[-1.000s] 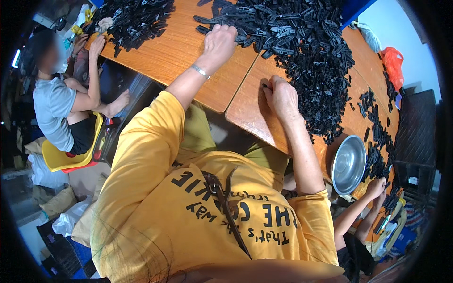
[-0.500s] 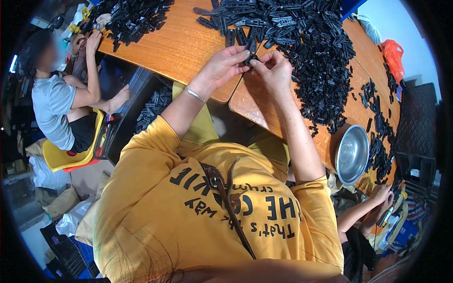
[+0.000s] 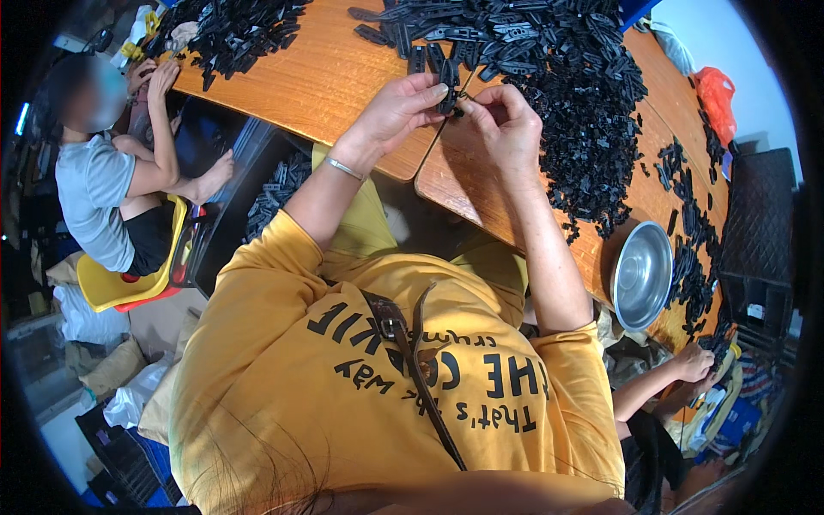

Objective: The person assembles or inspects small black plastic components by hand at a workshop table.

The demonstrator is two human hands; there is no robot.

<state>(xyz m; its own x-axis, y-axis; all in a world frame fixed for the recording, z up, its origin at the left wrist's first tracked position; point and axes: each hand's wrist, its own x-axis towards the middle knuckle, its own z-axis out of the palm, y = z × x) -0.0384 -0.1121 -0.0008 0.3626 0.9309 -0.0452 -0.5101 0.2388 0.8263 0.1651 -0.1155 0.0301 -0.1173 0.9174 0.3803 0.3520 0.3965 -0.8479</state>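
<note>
Over the table's near edge, my left hand [image 3: 390, 113] pinches a long black plastic part [image 3: 449, 84] upright between thumb and fingers. Close to its right side is my right hand [image 3: 510, 129], with thumb and forefinger closed on a small black plastic piece [image 3: 460, 99]; its exact shape is too small to make out. Just beyond my hands lies a heap of long black plastic parts [image 3: 524, 39]. A pile of smaller black pieces [image 3: 588, 142] spreads to the right of my right hand.
A metal bowl [image 3: 642, 275] stands at the wooden table's [image 3: 463, 176] right edge, beside scattered black parts [image 3: 691, 236]. An open bin of parts [image 3: 281, 184] sits below at left. One person [image 3: 103, 184] works at left; another person's hands [image 3: 693, 365] are at lower right.
My right hand has moved slightly right, away from the long part, opening a small gap between my hands. My left hand still holds the part, shifted slightly left.
</note>
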